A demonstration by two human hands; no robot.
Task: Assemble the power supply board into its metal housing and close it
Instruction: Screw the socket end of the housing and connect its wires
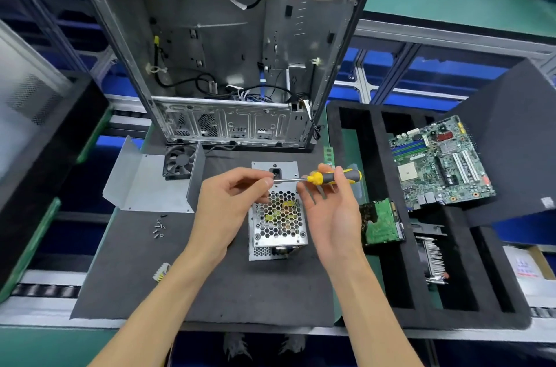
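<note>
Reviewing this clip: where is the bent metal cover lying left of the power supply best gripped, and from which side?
Grip the bent metal cover by its upright right flange beside the fan, coming from above: that wall stands free of the mat, while the flat panel lies flush.
</note>
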